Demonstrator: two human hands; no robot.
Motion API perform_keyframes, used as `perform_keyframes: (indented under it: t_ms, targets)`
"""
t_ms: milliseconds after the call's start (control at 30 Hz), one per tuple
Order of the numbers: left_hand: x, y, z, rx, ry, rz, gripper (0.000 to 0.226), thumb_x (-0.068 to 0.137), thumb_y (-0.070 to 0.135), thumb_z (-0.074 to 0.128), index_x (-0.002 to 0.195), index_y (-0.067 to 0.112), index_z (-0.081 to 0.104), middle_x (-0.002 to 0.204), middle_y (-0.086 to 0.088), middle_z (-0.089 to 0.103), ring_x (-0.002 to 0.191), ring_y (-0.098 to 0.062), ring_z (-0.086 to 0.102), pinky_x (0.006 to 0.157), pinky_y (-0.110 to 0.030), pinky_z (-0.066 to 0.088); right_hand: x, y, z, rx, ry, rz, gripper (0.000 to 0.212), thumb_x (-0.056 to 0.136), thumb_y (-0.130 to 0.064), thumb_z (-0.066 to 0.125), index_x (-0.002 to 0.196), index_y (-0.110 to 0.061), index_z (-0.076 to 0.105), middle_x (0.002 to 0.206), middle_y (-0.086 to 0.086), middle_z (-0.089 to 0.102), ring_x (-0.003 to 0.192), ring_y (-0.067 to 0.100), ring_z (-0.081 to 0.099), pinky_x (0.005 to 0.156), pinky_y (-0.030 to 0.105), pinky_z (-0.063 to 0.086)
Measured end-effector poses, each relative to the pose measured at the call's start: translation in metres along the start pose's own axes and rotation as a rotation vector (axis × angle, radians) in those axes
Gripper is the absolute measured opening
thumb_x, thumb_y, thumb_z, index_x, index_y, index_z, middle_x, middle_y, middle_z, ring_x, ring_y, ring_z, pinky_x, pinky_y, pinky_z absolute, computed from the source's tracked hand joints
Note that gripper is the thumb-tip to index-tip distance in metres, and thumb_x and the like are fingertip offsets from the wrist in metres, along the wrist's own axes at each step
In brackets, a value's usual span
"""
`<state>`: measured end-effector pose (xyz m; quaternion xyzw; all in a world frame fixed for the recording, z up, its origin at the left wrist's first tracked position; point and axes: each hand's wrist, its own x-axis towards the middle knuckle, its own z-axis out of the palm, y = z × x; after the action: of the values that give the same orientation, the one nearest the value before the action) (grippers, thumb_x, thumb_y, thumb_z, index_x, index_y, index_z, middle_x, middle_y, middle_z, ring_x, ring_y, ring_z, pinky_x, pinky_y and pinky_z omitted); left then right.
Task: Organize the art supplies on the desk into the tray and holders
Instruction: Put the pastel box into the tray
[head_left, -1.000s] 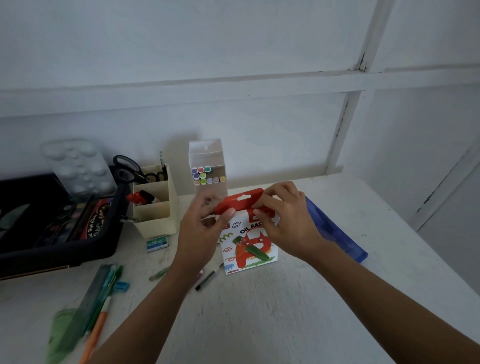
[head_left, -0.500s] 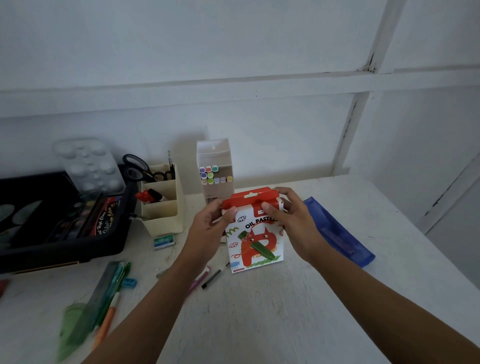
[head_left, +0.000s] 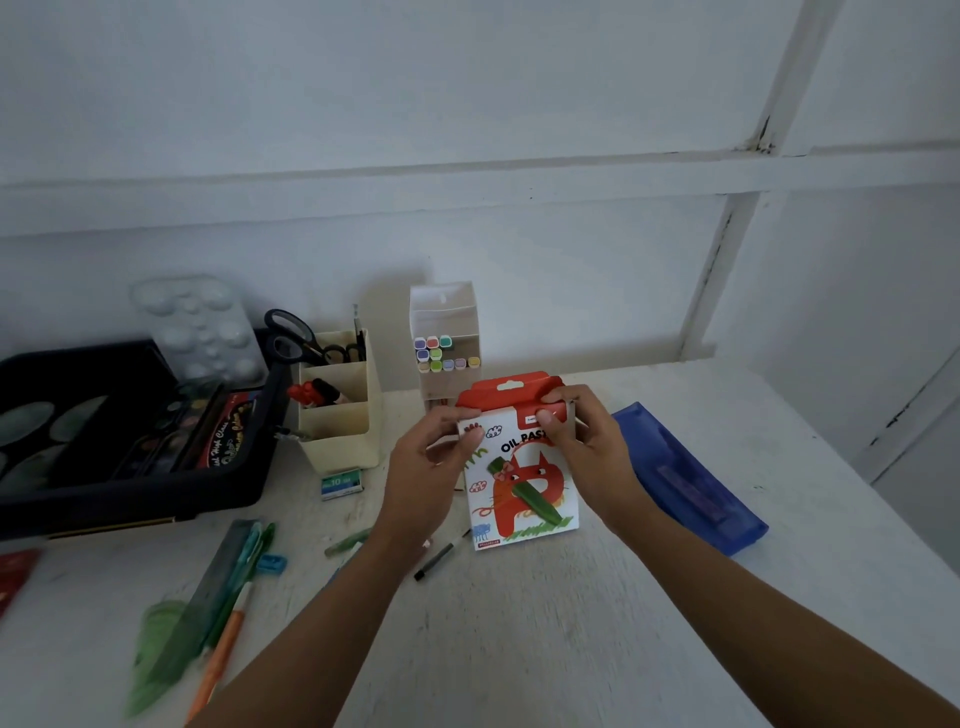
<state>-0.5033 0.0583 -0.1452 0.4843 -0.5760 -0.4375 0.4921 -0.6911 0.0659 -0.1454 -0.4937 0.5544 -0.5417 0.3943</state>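
White desk (head_left: 571, 649) | black tray (head_left: 130, 499) far left, cream holder (head_left: 340, 441) beside it | blue case (head_left: 691, 483) right | pens (head_left: 234, 587) lower left

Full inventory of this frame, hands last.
oil pastel box: 1, white and red, desk centre
tray: 1, black, far left
palette: 1, clear, behind tray
holder: 1, cream, right of tray
scissors: 1, black, in holder
marker case: 1, clear, behind pastel box
small box: 1, teal, before holder
flat case: 1, blue, right
pen: 1, black, by left wrist
pens and ruler: several, green and orange, near left
sharpener: 1, blue, beside them
left hand: 1, grips box top
right hand: 1, grips box top
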Motion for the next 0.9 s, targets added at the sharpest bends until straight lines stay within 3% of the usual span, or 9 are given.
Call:
perform_keyframes:
  t_ms: [100,233,500,733,900]
  targets:
    - [0.002,0.003,-0.002,-0.020,0.019,-0.041,0.008,0.096,0.018,0.066,0.102,0.024,0.068,0.101,0.014,0.076,0.094,-0.015,0.075,0.076,-0.038,0.064,0.001,-0.002,0.007,-0.006,0.038,0.011,0.014,0.097,-0.037,0.059,0.110,-0.031,0.055,0.104,-0.011,0.072,0.091,0.015,0.074,0.073,0.027,0.062]
    - [0.001,0.018,-0.011,-0.070,0.042,-0.038,0.005,0.098,0.017,0.065,0.099,0.021,0.068,0.095,0.008,0.077,0.086,-0.018,0.077,0.069,-0.035,0.064,-0.003,-0.017,0.016,0.053,0.028,-0.018,0.021,0.096,-0.038,0.059,0.112,-0.024,0.055,0.100,-0.004,0.075,0.085,0.016,0.075,0.069,0.030,0.062]
    - [-0.006,0.040,-0.077,-0.212,0.205,-0.129,0.011,0.096,0.016,0.065,0.105,0.012,0.070,0.094,-0.008,0.077,0.074,-0.024,0.076,0.057,-0.030,0.060,-0.008,-0.048,0.069,0.205,-0.165,0.134,0.037,0.094,-0.038,0.062,0.125,-0.032,0.044,0.110,0.002,0.073,0.085,0.024,0.076,0.075,0.049,0.063]
    - [-0.019,0.030,-0.157,-0.206,0.285,-0.194,0.010,0.095,0.016,0.066,0.103,0.012,0.071,0.088,-0.015,0.075,0.069,-0.027,0.073,0.058,-0.035,0.060,-0.021,-0.054,0.138,0.172,-0.385,0.240,0.021,0.100,-0.036,0.054,0.120,-0.031,0.050,0.101,-0.004,0.076,0.084,0.017,0.076,0.069,0.032,0.062]
    - [-0.018,0.020,-0.217,-0.181,0.284,-0.250,0.010,0.096,0.017,0.065,0.103,0.010,0.067,0.089,-0.016,0.076,0.071,-0.027,0.075,0.059,-0.036,0.060,-0.025,-0.060,0.193,0.170,-0.443,0.264,0.017,0.101,-0.034,0.054,0.117,-0.029,0.051,0.097,-0.002,0.077,0.084,0.020,0.076,0.070,0.035,0.062]
